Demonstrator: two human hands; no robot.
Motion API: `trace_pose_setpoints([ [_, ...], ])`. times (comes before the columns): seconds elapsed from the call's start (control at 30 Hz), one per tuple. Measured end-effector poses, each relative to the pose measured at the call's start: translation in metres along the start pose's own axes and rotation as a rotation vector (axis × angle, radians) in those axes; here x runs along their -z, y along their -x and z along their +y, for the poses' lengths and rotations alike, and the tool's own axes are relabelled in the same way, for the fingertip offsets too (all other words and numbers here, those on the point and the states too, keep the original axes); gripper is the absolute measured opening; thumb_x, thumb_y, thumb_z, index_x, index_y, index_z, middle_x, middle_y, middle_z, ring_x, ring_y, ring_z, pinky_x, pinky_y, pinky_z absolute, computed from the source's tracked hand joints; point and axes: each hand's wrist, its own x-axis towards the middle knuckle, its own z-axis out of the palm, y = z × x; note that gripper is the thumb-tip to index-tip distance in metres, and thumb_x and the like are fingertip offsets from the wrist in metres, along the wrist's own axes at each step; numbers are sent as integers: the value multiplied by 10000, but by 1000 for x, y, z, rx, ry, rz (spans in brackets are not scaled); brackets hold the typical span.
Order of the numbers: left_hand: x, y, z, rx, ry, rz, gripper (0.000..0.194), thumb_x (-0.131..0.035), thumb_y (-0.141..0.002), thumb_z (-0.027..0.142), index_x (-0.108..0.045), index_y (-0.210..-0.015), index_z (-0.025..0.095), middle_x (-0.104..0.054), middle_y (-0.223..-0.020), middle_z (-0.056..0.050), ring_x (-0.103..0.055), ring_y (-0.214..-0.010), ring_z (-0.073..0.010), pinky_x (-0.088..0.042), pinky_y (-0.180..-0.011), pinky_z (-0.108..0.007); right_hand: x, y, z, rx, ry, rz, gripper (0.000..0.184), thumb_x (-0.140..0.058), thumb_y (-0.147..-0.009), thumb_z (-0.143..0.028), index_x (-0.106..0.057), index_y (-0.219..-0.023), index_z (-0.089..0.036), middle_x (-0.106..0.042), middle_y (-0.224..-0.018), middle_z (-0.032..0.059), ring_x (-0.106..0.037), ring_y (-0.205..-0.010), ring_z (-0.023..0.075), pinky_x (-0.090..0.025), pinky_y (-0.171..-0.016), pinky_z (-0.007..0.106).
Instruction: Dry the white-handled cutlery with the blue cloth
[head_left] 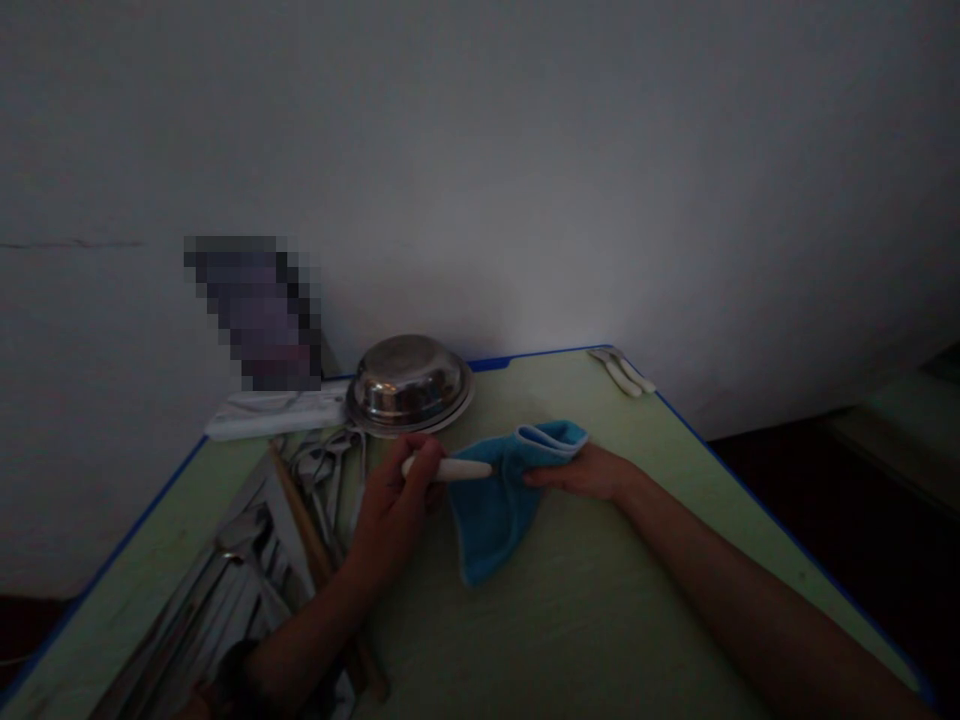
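Cream-coloured handle, centre of the table: gripped in the left hand, its far end at the cloth. Blue cloth: pinched by the right hand, lower corner hanging. Steel bowl: upturned, twelve o'clock. Two pale-handled utensils: side by side, one o'clock.

text: none legible | labels and brands: none legible | numbers: none legible | signs: none legible in the head view
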Motion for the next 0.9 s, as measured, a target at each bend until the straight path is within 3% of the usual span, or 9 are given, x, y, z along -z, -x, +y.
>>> trace_pose_setpoints([
  [0.13,2,2,-3,-49,-95,-29,196,-471,-832,370,-497,-758,190,-423,-544,66,-402,-471,-100,-325,-424,-187,-7,-2,-4,0,122,-10,344,-745,-621,-306,-685,-950,-224,-702,-953,-1,-631,-884,175,-479,-861,363],
  [0.47,3,3,-8,-87,-204,-85,235,-407,-868,399,-488,-793,191,-423,-524,68,-396,-454,-104,-304,-413,-191,-16,-5,-4,17,233,-4,328,-713,-664,-401,-695,-925,-204,-701,-880,7,-626,-806,168,-481,-781,322],
  [0.7,3,3,-8,-79,-212,-82,243,-402,-873,411,-483,-792,196,-420,-552,63,-410,-475,-109,-332,-429,-192,-13,-2,-6,-14,123,-9,288,-707,-669,-380,-699,-898,-207,-700,-901,8,-632,-862,184,-465,-857,365],
  [0.9,3,3,-8,-90,-251,-134,284,-368,-894,412,-537,-870,184,-437,-567,53,-427,-488,-121,-329,-440,-206,-10,-6,3,23,-99,166,190,-667,-655,-341,-683,-775,-195,-699,-805,7,-642,-784,168,-484,-826,363],
])
